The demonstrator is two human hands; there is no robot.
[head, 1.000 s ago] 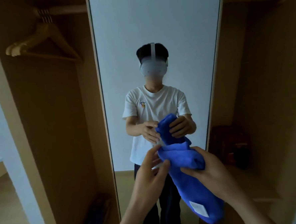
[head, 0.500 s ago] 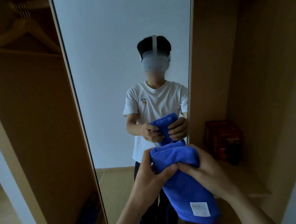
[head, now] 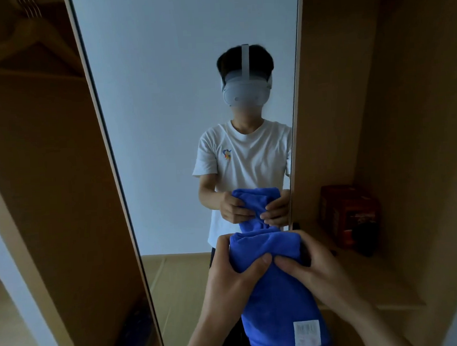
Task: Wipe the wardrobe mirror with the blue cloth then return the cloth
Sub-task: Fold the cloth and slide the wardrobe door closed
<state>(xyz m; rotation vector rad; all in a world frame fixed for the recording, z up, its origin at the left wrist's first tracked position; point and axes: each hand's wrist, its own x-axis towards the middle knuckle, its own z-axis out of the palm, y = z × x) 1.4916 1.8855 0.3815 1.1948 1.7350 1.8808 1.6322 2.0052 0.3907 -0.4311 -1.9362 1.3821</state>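
Observation:
A tall wardrobe mirror (head: 160,123) fills the middle of the view and reflects a person in a white T-shirt. In front of its lower right part I hold a folded blue cloth (head: 277,293) with a white label near its bottom. My left hand (head: 233,274) grips the cloth's left side, thumb pressed on its front. My right hand (head: 311,269) grips its right side, thumb meeting the left one. The cloth hangs down between my forearms, short of the glass.
Open wooden wardrobe compartments flank the mirror. A red box (head: 347,213) stands on a low shelf (head: 376,284) at the right. A wooden hanger (head: 27,48) hangs at the upper left. Something dark blue (head: 135,336) lies low on the left.
My view has shifted right and closer to the mirror. My left hand has closed onto the cloth, and both hands now bunch it together at the top.

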